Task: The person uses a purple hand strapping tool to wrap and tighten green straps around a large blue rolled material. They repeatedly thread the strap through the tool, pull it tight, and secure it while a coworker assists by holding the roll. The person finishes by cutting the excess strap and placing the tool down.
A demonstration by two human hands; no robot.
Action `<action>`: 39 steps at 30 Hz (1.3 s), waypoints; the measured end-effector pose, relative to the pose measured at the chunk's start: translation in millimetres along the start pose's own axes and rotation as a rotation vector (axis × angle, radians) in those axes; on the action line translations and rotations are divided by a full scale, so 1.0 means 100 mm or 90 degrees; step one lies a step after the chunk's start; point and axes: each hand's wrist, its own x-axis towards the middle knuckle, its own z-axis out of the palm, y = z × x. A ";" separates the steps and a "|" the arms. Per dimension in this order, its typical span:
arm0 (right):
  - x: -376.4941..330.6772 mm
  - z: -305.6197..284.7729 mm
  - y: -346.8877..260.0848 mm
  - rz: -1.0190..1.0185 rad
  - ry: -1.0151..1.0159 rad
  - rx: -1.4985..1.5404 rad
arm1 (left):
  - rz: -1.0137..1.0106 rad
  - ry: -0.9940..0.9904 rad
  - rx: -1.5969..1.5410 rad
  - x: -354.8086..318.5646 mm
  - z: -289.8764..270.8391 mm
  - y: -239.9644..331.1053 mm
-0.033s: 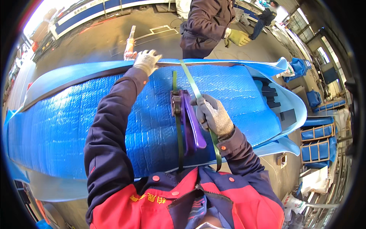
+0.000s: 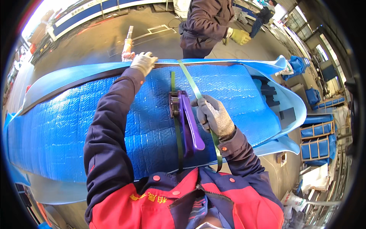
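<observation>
A long bundle under shiny blue wrapping (image 2: 152, 126) lies across in front of me. My left hand (image 2: 144, 63), in a pale glove, is at its far side, the fingers closed over the light blue sheet's edge (image 2: 167, 61). My right hand (image 2: 216, 118), in a grey glove, grips a green strap (image 2: 189, 79) that runs from the far edge toward my body. Beside it a strap tensioner with a purple handle (image 2: 193, 131) sits on the bundle, its metal head (image 2: 175, 104) on another green strap length. Part of the straps is hidden against my jacket.
Across the bundle stands a person wearing yellowish gloves (image 2: 240, 36); another person (image 2: 264, 16) is further back. An orange-and-white tool-like object (image 2: 128, 49) shows beyond the far edge. Dark pieces (image 2: 268, 91) show in the bundle's open right end. Blue-wrapped crates (image 2: 316, 150) stand at the right.
My left hand has shifted slightly left, its fingers closer together. The tensioner's purple handle has moved a little left. My right hand stays at the strap.
</observation>
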 end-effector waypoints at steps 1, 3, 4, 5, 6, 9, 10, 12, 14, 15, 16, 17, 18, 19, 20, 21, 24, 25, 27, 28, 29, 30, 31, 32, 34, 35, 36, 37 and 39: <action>-0.02 -0.05 -0.01 0.009 0.001 0.018 | -0.002 0.002 -0.056 0.06 0.14 -0.06; 0.10 -0.09 -0.09 0.049 -0.007 -0.017 | 0.029 0.098 -0.034 0.05 0.41 -0.08; 0.14 -0.07 -0.15 -0.058 -0.034 -0.026 | 0.057 0.118 0.001 0.00 0.52 -0.05; 0.37 0.00 -0.20 -0.122 -0.045 -0.065 | 0.066 0.128 -0.011 -0.06 0.60 -0.03; 0.61 0.10 -0.26 -0.109 -0.047 -0.107 | 0.081 0.138 -0.021 -0.12 0.65 0.00; 1.28 0.52 -0.41 0.007 -0.143 -0.043 | 0.051 0.148 -0.050 -0.20 0.69 0.04; 1.41 0.65 -0.42 0.132 -0.086 -0.069 | 0.040 0.163 -0.070 -0.19 0.69 0.04; 1.41 0.79 -0.42 0.164 -0.125 0.005 | 0.019 0.130 -0.071 -0.18 0.69 0.03; 1.11 0.78 -0.34 0.048 -0.165 -0.010 | 0.054 0.191 -0.162 -0.19 0.71 0.02; 0.85 0.77 -0.29 -0.002 -0.187 0.041 | 0.029 0.217 -0.150 -0.21 0.72 0.06; 0.58 0.76 -0.23 -0.067 -0.139 0.029 | -0.023 0.238 -0.205 -0.24 0.72 0.10; 0.39 0.74 -0.20 -0.005 -0.106 0.019 | -0.010 0.230 -0.193 -0.27 0.70 0.11; 0.21 0.73 -0.18 0.016 -0.122 -0.073 | 0.005 0.254 -0.180 -0.28 0.65 0.12; 0.09 0.73 -0.16 0.026 -0.101 0.022 | -0.021 0.246 -0.193 -0.31 0.60 0.16; -0.06 0.76 -0.12 0.078 -0.052 0.102 | -0.044 0.210 -0.212 -0.34 0.52 0.21; -0.20 0.76 -0.08 0.107 -0.093 0.214 | -0.065 0.199 -0.224 -0.33 0.41 0.21; -0.46 0.95 0.10 -0.029 -0.137 -0.104 | -0.192 0.114 -0.343 -0.24 0.05 0.29; -0.48 1.03 0.16 -0.037 -0.098 -0.190 | -0.260 0.140 -0.362 -0.28 -0.01 0.35; -0.53 1.17 0.25 -0.242 0.017 -0.356 | -0.197 0.152 -0.254 -0.29 -0.02 0.52; -0.56 1.22 0.25 -0.340 0.078 -0.473 | -0.219 0.082 -0.323 -0.30 0.03 0.62; -0.63 1.24 0.23 -0.390 0.083 -0.481 | -0.293 0.029 -0.470 -0.34 0.11 0.73; -0.68 1.23 0.18 -0.375 0.030 -0.550 | -0.385 -0.032 -0.711 -0.37 0.19 0.81; -0.79 1.18 0.11 -0.319 -0.077 -0.677 | -0.443 -0.036 -0.855 -0.40 0.27 0.88; -0.90 1.09 0.04 -0.296 -0.201 -0.725 | -0.421 0.022 -0.791 -0.46 0.35 0.93; -1.19 0.74 -0.09 -0.397 -0.243 -0.700 | -0.363 0.158 -0.509 -0.63 0.47 1.03; -1.18 0.52 -0.10 -0.456 -0.130 -0.641 | -0.393 0.098 -0.551 -0.70 0.49 1.02; -1.09 0.28 -0.08 -0.493 -0.040 -0.579 | -0.367 0.148 -0.501 -0.82 0.50 1.07; -1.00 0.06 -0.03 -0.431 0.018 -0.566 | -0.352 0.146 -0.443 -0.92 0.49 1.11; -0.71 -0.16 0.23 -0.357 0.031 -0.620 | -0.356 0.096 -0.460 -1.12 0.46 1.26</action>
